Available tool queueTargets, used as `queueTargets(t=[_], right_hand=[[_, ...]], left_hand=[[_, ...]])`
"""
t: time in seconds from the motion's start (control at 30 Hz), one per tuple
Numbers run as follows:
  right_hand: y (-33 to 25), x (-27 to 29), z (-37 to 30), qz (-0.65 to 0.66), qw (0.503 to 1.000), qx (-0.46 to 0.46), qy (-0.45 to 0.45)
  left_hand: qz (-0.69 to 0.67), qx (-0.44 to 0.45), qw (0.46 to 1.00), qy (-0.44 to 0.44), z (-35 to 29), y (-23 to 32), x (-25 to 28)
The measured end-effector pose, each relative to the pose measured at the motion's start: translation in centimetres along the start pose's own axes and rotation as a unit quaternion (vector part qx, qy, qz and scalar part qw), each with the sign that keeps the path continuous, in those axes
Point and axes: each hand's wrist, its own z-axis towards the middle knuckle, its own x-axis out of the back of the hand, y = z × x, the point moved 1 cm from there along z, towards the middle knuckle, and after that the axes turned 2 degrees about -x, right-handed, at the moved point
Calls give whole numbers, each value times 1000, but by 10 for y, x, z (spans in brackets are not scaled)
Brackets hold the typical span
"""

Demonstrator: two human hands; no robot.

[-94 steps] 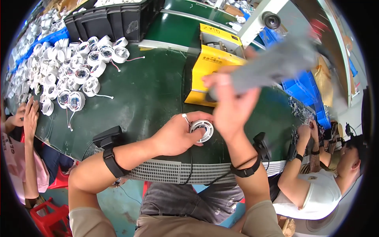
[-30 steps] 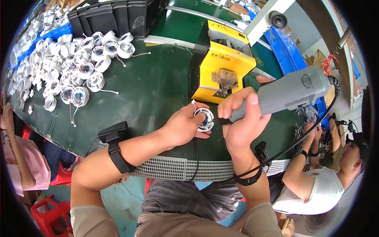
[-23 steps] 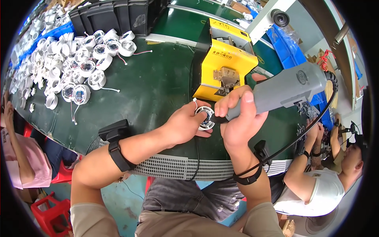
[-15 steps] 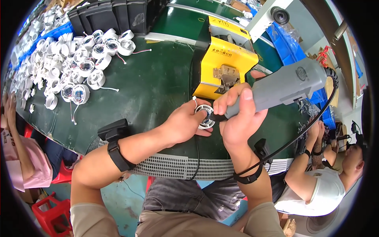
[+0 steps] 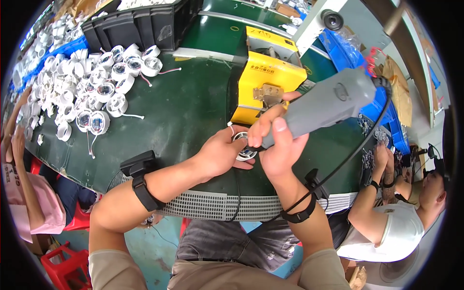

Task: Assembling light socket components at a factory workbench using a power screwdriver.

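Note:
My left hand (image 5: 217,151) grips a small round white housing (image 5: 244,157) with a circuit board inside, its thumb over the near rim. A short wire with a white plug (image 5: 230,124) sticks up from it. My right hand (image 5: 280,145) is wrapped around a corded grey electric screwdriver (image 5: 328,104), tilted with its dark tip down at the housing. Fingers of my right hand partly hide the tip and the inside of the housing. Just beyond both hands stands a yellow and black screw feeder (image 5: 261,79).
Many white housings (image 5: 99,123) with wires lie heaped at the left, before a black crate (image 5: 140,26). Blue trays (image 5: 333,46) stand at the right. The black cord (image 5: 343,166) crosses my right forearm. Co-workers sit on both sides; a red stool (image 5: 63,263) is lower left.
The whole view has shifted slightly. Both hands keep their holds, with the screwdriver tip still at the housing. The left co-worker's hand has reached toward the heap.

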Motion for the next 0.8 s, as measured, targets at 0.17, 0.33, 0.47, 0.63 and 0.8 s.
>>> queueTargets(t=[0.17,0.33,0.47,0.63,0.8], right_hand=[[-3,-2,-3,58,998,10,3],[-17,24,4,-6,993,37,108],[7,25,2,-99,981,0,165],[5,10,7,-163,984,33,70],[-1,18,6,-176,980,26,85]], left_hand=[[66,-23,998,-13,-7,11,18],[598,-400,650,244,-13,71,50],[796,-228,465,313,-2,57,120],[759,-145,539,336,-1,60,165],[769,-103,536,334,4,69,141]])
